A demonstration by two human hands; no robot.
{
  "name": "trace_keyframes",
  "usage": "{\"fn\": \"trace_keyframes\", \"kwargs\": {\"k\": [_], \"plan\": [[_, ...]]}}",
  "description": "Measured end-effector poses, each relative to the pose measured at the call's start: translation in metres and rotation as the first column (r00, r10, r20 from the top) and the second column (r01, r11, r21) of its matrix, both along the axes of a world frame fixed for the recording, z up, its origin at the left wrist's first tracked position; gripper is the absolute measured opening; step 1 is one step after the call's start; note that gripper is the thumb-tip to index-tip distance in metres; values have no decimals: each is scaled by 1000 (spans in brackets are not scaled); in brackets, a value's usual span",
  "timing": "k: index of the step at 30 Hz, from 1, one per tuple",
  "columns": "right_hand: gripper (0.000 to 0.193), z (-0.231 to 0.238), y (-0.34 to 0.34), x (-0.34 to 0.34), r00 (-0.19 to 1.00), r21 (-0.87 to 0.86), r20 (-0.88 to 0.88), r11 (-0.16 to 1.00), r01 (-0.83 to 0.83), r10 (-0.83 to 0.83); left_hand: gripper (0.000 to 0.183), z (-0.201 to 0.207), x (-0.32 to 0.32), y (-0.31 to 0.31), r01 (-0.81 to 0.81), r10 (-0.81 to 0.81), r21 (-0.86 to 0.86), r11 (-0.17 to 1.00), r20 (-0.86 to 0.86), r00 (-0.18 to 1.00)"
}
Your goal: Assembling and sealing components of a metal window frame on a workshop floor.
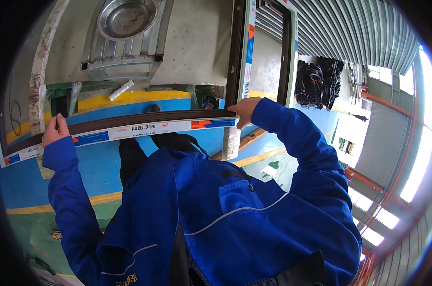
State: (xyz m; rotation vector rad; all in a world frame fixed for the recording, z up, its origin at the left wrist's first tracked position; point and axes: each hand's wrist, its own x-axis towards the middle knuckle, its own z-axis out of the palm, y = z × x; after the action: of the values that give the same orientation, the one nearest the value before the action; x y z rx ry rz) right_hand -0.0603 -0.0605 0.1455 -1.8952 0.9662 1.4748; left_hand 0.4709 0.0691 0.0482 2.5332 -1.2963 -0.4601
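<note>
A dark brown metal window frame (154, 116) lies across in front of me, its near bar covered on one side by white, blue and orange film. My left hand (56, 131) is closed around that bar close to its left end. At the right corner, where a second bar runs away from me, my right hand (245, 112) grips the frame with its fingers bent over the edge. The undersides of both grips are hidden. Pale, stained support beams (231, 143) show under the frame at either side.
A round metal basin (127, 18) rests on a metal rack (123, 62) beyond the frame. A white ribbed piece (122, 90) lies near it. Grey metal profiles (354, 31) are stacked at the far right, beside black bundles (317, 83). Blue floor (96, 167) with yellow stripes shows below.
</note>
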Motion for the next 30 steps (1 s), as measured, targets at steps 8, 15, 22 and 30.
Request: {"fn": "trace_keyframes", "kwargs": {"k": [8,15,22,30], "plan": [[67,-4,0,-1,998,-35,60,999,-3,5,39,-6,1,4,-10,12,-105,994,25,1000],[60,-1,1,4,998,-50,47,998,35,-33,41,-16,3,3,11,-5,-124,992,52,999],[63,0,8,12,998,6,-67,1000,-5,6,40,-11,2,3,6,-2,-111,994,33,999],[64,-1,9,7,997,11,65,999,42,-43,38,-8,-2,3,8,0,-150,989,52,999]]}}
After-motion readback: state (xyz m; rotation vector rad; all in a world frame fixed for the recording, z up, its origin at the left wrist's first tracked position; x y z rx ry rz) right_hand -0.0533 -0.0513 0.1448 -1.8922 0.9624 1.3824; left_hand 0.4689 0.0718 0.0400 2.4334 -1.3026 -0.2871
